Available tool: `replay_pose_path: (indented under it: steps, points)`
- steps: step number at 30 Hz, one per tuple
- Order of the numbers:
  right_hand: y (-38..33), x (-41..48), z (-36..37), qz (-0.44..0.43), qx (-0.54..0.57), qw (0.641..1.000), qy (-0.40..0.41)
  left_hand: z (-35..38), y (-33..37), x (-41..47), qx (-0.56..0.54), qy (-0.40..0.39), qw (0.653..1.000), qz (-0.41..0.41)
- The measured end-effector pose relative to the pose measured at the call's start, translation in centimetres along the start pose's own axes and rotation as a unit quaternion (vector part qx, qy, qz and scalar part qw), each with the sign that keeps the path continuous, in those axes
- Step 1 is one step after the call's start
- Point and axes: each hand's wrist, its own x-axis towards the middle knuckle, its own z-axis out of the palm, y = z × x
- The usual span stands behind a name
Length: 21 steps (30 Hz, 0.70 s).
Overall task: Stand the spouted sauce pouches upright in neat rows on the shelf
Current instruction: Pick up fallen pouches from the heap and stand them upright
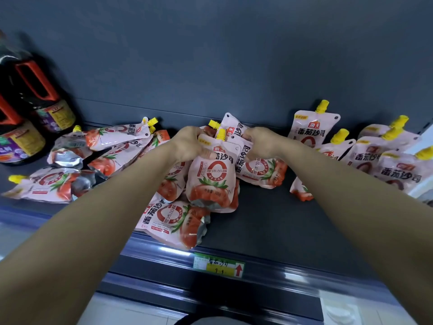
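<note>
Pink tomato-sauce pouches with yellow spouts cover a dark shelf. My left hand grips the top of an upright pouch at the middle. My right hand holds a tilted pouch just behind and to the right of it. A flat pouch lies at the shelf's front edge below them. Several pouches lie toppled in a heap on the left. Several others stand upright in rows on the right.
Dark soy-sauce jugs with red handles stand at the far left of the shelf. A green and yellow price tag sits on the shelf's front rail. The grey back wall rises behind the pouches.
</note>
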Motion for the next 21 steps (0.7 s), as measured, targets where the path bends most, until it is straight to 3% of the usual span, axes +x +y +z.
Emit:
replay_pose_path:
  steps: [6,15,21]
  points:
    - [-0.6,0.2,-0.3,0.025,0.047,0.998,0.029,-2.4,-0.1,-1.5,-0.037,0.067,0.997,0.002]
    - [-2.2,-1.4,-2.0,0.075,0.199,0.959,0.189,-3.2,-0.5,-5.0,-0.159,0.111,0.981,0.024]
    - [-3.7,-4.8,-1.6,0.072,0.193,0.951,0.229,-2.9,-0.1,-6.7,-0.162,0.138,0.976,0.041]
